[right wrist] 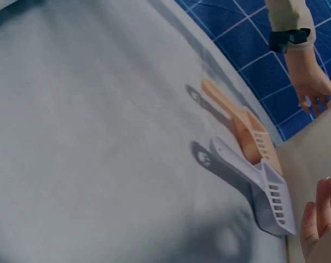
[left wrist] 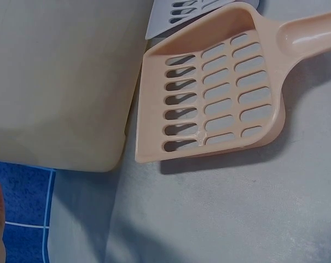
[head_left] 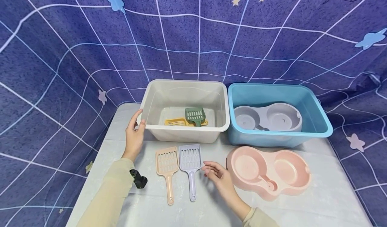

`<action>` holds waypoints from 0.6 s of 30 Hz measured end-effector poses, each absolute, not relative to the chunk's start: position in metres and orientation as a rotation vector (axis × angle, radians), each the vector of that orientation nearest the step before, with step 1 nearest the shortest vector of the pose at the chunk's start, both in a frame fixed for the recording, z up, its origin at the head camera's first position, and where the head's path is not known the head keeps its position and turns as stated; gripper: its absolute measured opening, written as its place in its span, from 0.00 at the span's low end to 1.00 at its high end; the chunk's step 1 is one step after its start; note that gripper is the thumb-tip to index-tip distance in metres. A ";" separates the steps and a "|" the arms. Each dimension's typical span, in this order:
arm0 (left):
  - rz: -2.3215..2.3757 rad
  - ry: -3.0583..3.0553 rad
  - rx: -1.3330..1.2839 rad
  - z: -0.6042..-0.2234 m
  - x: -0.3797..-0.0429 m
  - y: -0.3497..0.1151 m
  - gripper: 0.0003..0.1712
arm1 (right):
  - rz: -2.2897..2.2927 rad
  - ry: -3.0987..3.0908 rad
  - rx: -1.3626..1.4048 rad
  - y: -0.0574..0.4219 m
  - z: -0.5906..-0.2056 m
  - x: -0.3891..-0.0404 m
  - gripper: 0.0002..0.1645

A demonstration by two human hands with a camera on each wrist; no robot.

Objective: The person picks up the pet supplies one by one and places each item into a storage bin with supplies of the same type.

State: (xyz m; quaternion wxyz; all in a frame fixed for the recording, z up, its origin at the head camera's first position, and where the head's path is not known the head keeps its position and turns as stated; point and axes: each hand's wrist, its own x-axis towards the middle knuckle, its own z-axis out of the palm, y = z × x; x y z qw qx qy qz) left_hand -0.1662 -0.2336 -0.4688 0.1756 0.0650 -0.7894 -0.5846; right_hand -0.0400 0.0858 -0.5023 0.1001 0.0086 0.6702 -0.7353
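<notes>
My left hand [head_left: 134,136] is at the front left corner of a beige plastic bin [head_left: 184,134], its fingertips and thumb right at the rim. Inside the bin lie a green litter scoop [head_left: 195,114] and a yellow scoop [head_left: 175,122]. In front of it, a peach litter scoop [head_left: 167,161] and a lavender litter scoop [head_left: 190,157] lie side by side, handles toward me. My right hand [head_left: 222,181] hovers just right of the lavender scoop, fingers loosely bent with nothing in them. In the left wrist view the peach scoop [left wrist: 220,93] fills the middle.
A blue bin [head_left: 272,138] stands right of the beige one and holds a grey double pet bowl [head_left: 263,116]. In front of it sits a pink double bowl [head_left: 269,163], close to my right hand. Purple patterned cloth [head_left: 181,32] hangs behind the white-covered table [head_left: 145,206].
</notes>
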 end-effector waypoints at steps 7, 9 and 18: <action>-1.656 -2.236 0.192 -0.469 -0.166 -0.233 0.25 | -2.126 2.012 0.031 0.083 -0.512 -0.033 0.19; -1.657 -2.234 0.191 -0.469 -0.166 -0.233 0.25 | -2.105 2.014 0.032 0.082 -0.515 -0.032 0.19; -1.675 -2.232 0.181 -0.468 -0.165 -0.233 0.25 | -2.047 1.954 -0.009 0.081 -0.527 -0.025 0.22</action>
